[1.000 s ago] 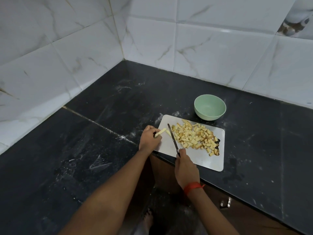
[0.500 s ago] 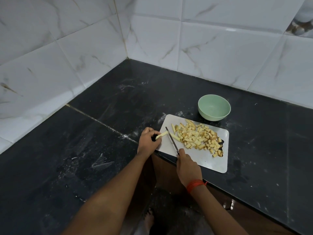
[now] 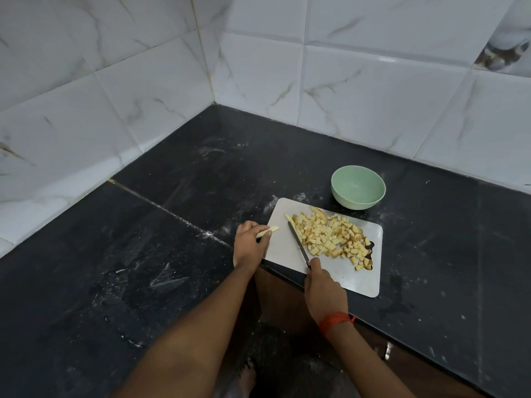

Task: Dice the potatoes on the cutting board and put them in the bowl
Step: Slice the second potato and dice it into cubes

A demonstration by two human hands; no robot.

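Head | hands (image 3: 249, 246) (image 3: 324, 288) grip potato strip (image 3: 267, 231), knife (image 3: 297, 244) at board (image 3: 363, 281) edges — bowl (image 3: 357, 203) beyond

The pale mint-green round bowl (image 3: 356, 203) is plain, with no pattern. The light grey rectangular cutting board (image 3: 355, 282) is a single flat tone. The heap of diced potato pieces (image 3: 330, 239) is pale yellow, with brown skin on some cubes, and the long potato strip (image 3: 267, 231) is the same yellow. The slim knife (image 3: 297, 242) has a dull grey blade. The black stone tabletop (image 3: 172, 254) carries whitish dusty smears and one pale seam. The glossy white wall tiles (image 3: 373, 90) have grey-gold marble veins. The thread wristband (image 3: 336, 318) is orange-red.
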